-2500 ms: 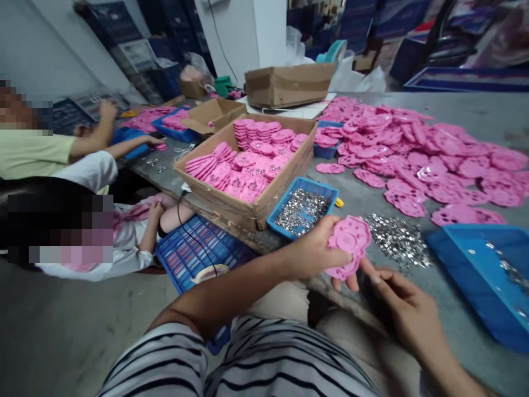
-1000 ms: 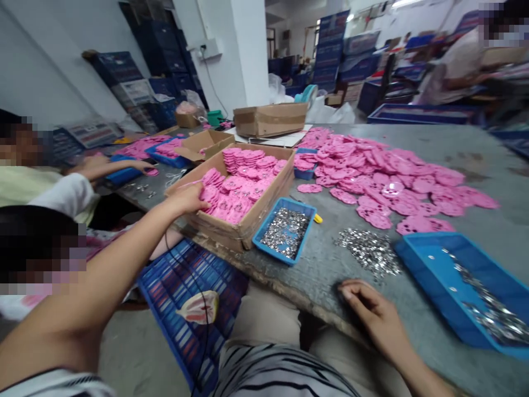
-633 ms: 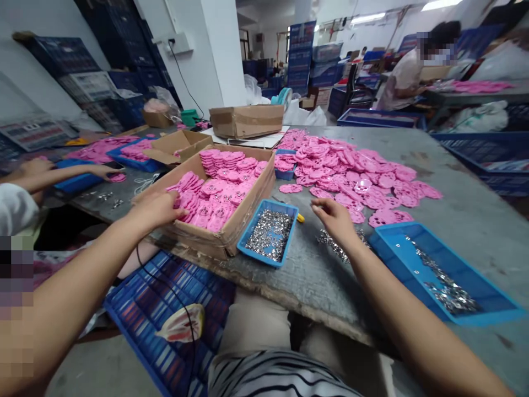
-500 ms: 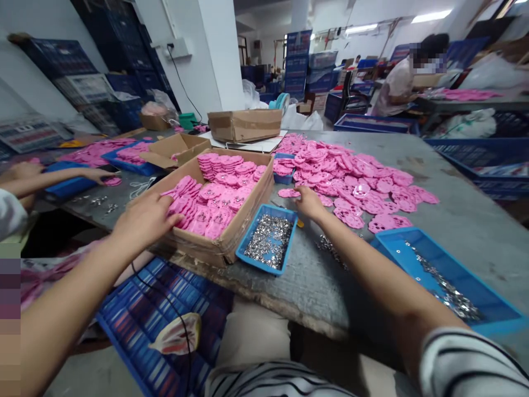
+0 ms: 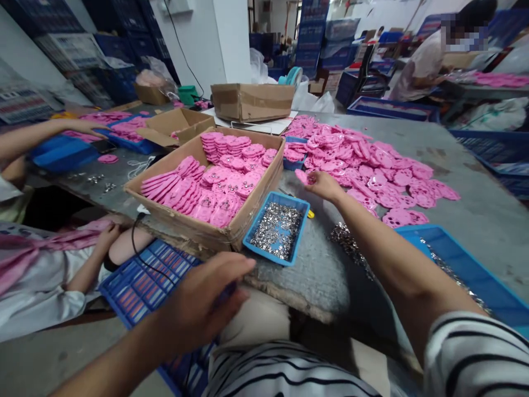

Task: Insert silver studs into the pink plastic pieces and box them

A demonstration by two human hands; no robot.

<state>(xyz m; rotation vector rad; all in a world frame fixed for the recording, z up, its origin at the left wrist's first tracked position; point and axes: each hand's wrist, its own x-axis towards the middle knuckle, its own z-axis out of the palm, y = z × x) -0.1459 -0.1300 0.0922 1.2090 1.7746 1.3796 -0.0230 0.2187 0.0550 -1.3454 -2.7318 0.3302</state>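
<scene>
Pinched in the fingers of my right hand [image 5: 324, 186] is a pink piece [image 5: 302, 176], held above the table beside the loose pink pile [image 5: 372, 165]. My left hand [image 5: 202, 295] hangs over the table's front edge with its fingers apart and nothing in them. Rows of stacked pink pieces [image 5: 182, 190] fill much of an open cardboard box [image 5: 185, 226]. To the right of the box, a small blue tray [image 5: 270, 257] holds many shiny metal bits [image 5: 278, 227].
A larger blue tray [image 5: 458, 256] with metal bits lies at the right, near a heap of metal bits [image 5: 351, 245]. A blue crate [image 5: 144, 281] stands below the table edge. Another person's arm [image 5: 45, 135] reaches in at the left.
My left hand has left the stacked pieces in the box and come back toward me. My right hand has lifted a pink piece off the table. The view has tilted down.
</scene>
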